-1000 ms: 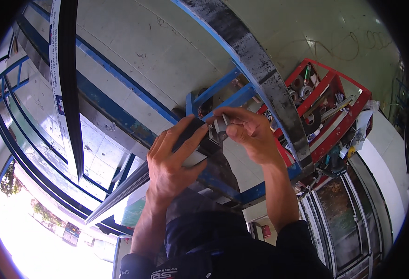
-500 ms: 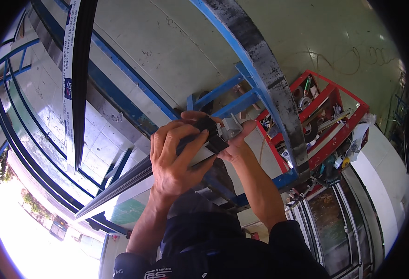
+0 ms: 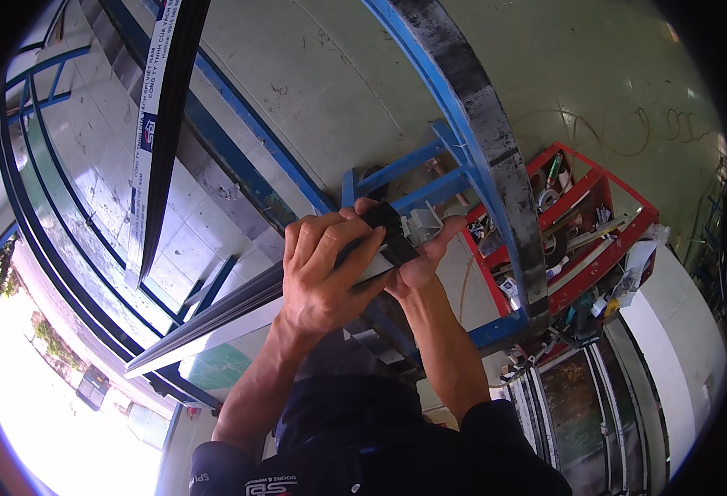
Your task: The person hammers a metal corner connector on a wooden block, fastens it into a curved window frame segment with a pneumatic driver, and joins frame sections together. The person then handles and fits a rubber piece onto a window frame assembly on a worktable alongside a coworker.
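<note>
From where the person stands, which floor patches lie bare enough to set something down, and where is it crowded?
Bare: the pale floor between the long dark profile and the blue frame, and the floor beyond the red cart. Crowded: the cart, full of tools, and where both hands grip the end of the bar.

A blue-painted steel frame serves as the worktop here, its top rail worn down to dark bare metal along the curve. Blue cross-bars brace it underneath. A long aluminium profile rests across the frame, running out to the left, its near end up at the rail. The frame stands on a pale concrete floor, scuffed and marked with scribbles further off. Just beside the frame, also on the floor, stands a red tool rack crowded with tape rolls, bars and small tools. A second, black-wrapped profile lies off to the left.
</note>
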The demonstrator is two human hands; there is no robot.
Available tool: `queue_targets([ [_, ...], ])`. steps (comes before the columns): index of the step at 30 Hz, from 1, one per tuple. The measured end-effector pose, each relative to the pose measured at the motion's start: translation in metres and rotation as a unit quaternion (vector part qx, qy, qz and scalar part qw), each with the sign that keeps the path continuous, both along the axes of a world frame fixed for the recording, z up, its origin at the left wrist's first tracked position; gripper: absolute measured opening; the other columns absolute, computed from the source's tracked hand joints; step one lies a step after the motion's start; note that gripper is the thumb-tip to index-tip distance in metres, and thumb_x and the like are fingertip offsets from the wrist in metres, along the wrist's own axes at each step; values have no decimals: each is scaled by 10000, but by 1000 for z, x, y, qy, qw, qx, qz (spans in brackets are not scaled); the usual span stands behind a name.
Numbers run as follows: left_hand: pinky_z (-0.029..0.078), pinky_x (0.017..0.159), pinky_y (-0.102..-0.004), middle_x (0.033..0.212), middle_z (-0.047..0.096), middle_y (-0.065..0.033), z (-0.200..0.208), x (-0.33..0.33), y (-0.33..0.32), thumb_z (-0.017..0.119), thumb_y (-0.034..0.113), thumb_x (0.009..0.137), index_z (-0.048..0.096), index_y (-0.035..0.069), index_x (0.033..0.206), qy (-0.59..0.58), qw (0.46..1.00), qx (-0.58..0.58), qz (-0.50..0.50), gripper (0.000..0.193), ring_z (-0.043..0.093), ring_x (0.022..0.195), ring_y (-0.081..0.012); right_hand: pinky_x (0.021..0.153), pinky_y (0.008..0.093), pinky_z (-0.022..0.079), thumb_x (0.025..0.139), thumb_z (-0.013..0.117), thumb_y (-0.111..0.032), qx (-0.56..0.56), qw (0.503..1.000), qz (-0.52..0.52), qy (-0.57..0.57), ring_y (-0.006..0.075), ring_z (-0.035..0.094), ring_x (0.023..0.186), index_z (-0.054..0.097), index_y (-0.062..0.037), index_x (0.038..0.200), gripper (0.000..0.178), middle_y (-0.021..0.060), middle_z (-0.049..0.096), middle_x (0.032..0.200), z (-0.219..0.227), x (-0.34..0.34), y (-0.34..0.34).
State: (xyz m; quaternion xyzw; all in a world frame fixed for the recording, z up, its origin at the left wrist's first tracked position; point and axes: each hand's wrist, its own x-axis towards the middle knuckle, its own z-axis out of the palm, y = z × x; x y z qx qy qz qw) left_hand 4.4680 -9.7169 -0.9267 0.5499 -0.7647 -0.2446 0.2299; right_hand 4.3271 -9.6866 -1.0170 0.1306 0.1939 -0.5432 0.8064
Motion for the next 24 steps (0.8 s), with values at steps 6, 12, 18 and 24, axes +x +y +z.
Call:
queue_targets([
  [6,503,873,-456,1155,706,-62,5,1,5,930,174,493,831,67,1123,-3,1000,-15,-6,646,667,1035,-295,1109,447,572,669,338,-1125,-48,999,26,4,300,685,1272,619,25,1427,1405,172,718,1315,-1,-8,0],
  [12,493,1053,-499,1377,675,-150,50,84,98,990,153,636,702,56,1401,-60,987,101,106,823,639,1253,-380,1132,416,525,850,777,-758,21,975,77,207,248,668,1286,586,-33,1464,969,115,713,1308,23,-36,-3],
  [18,434,1205,-496,1565,590,-160,61,328,269,959,74,668,546,84,1573,-235,922,223,210,995,542,1459,-376,870,322,564,992,799,-487,172,841,-36,511,145,700,1043,687,-109,1272,484,9,731,1144,66,-23,9],
  [24,419,1193,-496,1392,641,-117,83,455,300,871,-36,699,501,205,1637,-235,895,352,145,1037,590,1350,-344,782,278,576,1104,629,-490,97,797,-39,595,124,719,972,680,-36,1317,503,57,742,1158,74,12,7],
])
